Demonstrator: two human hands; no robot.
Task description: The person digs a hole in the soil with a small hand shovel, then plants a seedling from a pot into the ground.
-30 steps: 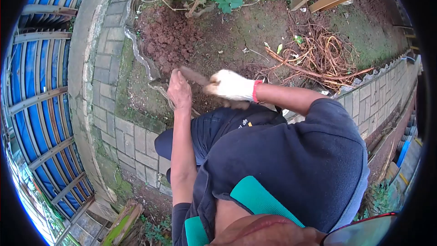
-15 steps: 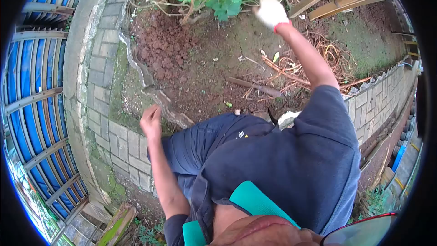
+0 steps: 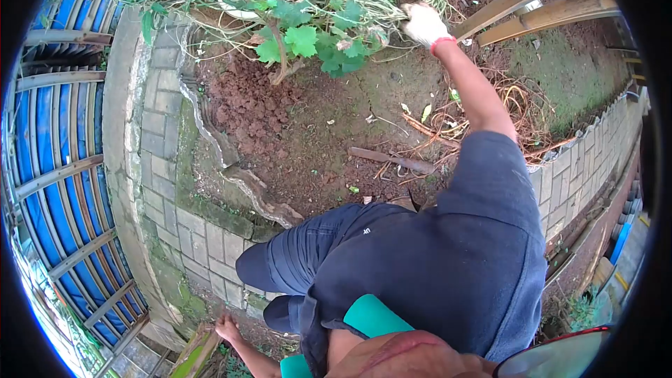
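Note:
My right hand (image 3: 425, 26), in a white glove with a red cuff, is closed around the end of a bundle of thin, pale, dried vine stems (image 3: 381, 8). The bundle runs left across the top of the view, tangled with a plant with green lobed leaves (image 3: 301, 40). A thick brown stem (image 3: 281, 56) of this plant stands over the loose soil. My bare left hand (image 3: 225, 329) is away from the vines, out at lower left beside a mossy piece of wood (image 3: 192, 357). Its fingers look loosely apart, with nothing seen in them.
Heaped brown soil (image 3: 248, 105) lies inside a wavy, broken edging (image 3: 210, 129). Outside it runs a brick path (image 3: 161, 119) along a blue-panelled fence (image 3: 63, 140). Wooden poles (image 3: 546, 21) slant in at upper right. Dry coiled stems (image 3: 514, 108) and a flat strip (image 3: 388, 159) lie on the ground.
My right hand has closed on the vine stems, and the tangled bundle shows farther down in view. My left hand has swung back from beside the edging to the lower left.

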